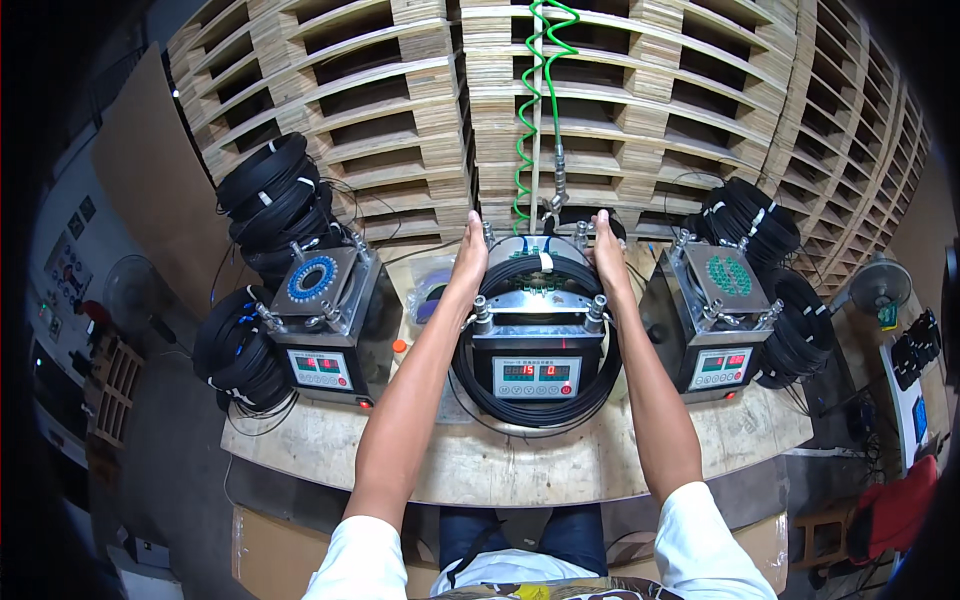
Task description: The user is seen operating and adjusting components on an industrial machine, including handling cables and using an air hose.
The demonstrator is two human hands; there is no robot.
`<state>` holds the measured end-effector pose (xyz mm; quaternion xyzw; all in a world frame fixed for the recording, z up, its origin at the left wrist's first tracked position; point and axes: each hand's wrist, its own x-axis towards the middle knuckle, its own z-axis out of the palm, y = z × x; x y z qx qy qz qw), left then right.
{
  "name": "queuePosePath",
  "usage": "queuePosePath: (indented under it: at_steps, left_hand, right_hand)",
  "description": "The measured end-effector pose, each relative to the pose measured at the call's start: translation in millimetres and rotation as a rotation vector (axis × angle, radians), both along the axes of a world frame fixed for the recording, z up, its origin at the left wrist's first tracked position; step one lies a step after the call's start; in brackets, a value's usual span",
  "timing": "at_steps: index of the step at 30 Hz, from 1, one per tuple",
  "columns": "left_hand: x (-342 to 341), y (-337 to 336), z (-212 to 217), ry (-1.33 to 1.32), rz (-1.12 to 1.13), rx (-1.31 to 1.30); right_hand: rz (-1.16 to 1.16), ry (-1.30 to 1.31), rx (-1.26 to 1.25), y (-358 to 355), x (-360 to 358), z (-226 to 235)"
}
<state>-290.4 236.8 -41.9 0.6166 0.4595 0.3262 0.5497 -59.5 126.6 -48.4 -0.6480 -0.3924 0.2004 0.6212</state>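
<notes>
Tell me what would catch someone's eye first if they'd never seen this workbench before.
Dead centre, the left hand and right hand are pressed against the far sides of the middle machine, which has a black cable coil looped around it and a red digital readout on its front. Matching machines flank it: the left machine has a blue ring on top, the right machine a green disc. A green coiled hose hangs down in front of the stacked wooden pallets.
</notes>
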Motion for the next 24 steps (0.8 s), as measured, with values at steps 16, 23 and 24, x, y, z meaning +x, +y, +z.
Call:
queuePosePath:
  at_steps: [16, 23, 24]
  left_hand:
    - [20.4, 1.8, 1.7, 0.049, -0.015, 0.199]
    - [20.5, -0.4, -5.5, 0.211, 0.160, 0.349]
    - [25.6, -1.9, -4.6, 0.206, 0.150, 0.352]
  right_hand:
    - [-0.218, -0.171, -0.109, -3.0, 5.0, -8.5]
    - [-0.159, -0.174, -0.036, 2.0, 14.5, -15.7]
    - [-0.132, -0.168, -0.047, 2.8, 23.4, -20.4]
